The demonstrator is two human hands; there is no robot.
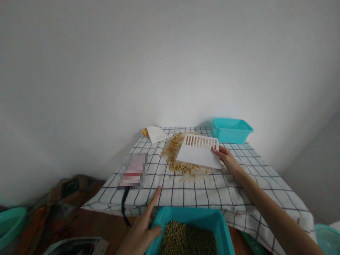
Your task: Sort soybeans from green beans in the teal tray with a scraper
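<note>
My right hand point(224, 156) grips the right edge of a white plastic plate point(198, 156) with a row of slots along its far side. The plate is tilted over a spread of yellow beans point(183, 168), which look like soybeans, and hides part of them. My left hand point(142, 230) is at the left rim of a teal plastic basin point(192, 211), its thumb over the rim and its index finger stretched forward; the other fingers are hidden. In the basin lie yellowish beans point(172, 235) and, to their right, small dark green beans point(202, 239).
The table has a white cloth with a black grid point(247, 168). A turquoise tub point(231, 134) stands at the back right. A white cloth point(156, 134) lies at the back left, a pixelated object point(132, 170) with a black strap nearer. Green bowl point(12, 223) at far left.
</note>
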